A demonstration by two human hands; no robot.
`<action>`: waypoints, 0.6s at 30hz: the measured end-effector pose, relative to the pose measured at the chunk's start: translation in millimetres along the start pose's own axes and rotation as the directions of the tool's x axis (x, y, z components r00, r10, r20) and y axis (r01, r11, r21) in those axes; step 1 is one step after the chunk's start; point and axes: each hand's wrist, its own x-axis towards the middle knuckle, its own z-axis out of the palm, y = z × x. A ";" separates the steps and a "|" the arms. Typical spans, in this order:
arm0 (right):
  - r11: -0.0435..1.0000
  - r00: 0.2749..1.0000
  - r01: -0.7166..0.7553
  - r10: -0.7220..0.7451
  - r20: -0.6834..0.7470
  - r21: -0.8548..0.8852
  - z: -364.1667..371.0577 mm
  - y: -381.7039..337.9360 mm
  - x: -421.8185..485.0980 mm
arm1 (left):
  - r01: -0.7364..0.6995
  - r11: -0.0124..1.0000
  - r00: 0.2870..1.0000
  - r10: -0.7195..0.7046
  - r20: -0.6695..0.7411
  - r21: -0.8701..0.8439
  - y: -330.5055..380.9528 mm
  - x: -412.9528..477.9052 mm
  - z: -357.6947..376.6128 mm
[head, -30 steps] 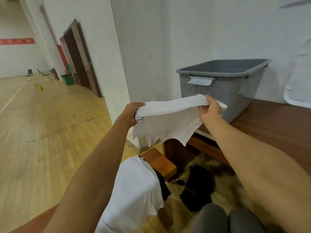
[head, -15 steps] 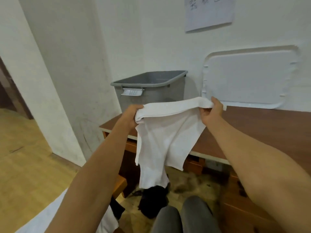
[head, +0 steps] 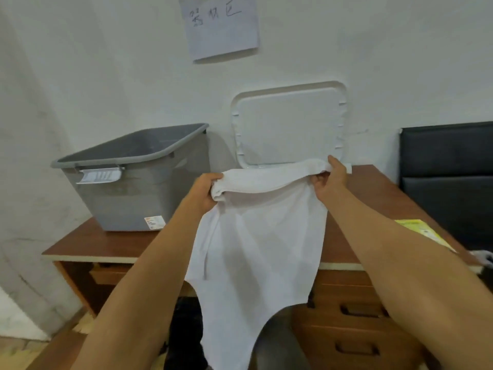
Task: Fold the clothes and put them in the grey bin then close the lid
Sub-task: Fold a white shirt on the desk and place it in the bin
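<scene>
At the worktop [head: 373, 198]: white shirt [head: 256, 249] hangs longer than before.
My left grip [head: 204, 194]: still clamped on its top edge.
My right grip [head: 330, 180]: likewise.

Desk [head: 373, 201], grey bin [head: 138, 193], lid [head: 288, 126], yellow paper [head: 421, 231]

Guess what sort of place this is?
Probably an office or back room set up as a workstation, though I can't be sure. Cues: a wooden desk with drawers, a black padded seat against the wall, and a handwritten paper sign stuck on the white wall.
</scene>
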 end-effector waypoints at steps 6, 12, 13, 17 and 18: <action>0.995 0.996 0.082 -0.083 -0.012 -0.052 -21.2 -50.1 42.6 | 0.054 0.998 0.996 -0.050 0.076 -0.046 -15.0 46.1 67.5; 0.984 0.992 0.127 -0.130 -0.010 -0.127 -31.4 -75.1 81.5 | 0.117 0.986 0.985 -0.100 0.143 -0.115 -29.0 94.8 109.7; 0.983 0.991 0.130 -0.132 -0.005 -0.133 -33.0 -76.2 87.7 | 0.119 0.984 0.986 -0.102 0.129 -0.130 -32.1 101.9 112.9; 0.977 0.991 0.128 -0.134 -0.027 -0.170 -36.5 -73.6 113.5 | 0.097 0.980 0.994 -0.086 0.072 -0.171 -45.3 137.0 113.9; 0.977 0.990 0.129 -0.136 -0.030 -0.168 -36.4 -70.5 121.1 | 0.079 0.984 0.996 -0.070 0.062 -0.159 -48.7 147.2 111.5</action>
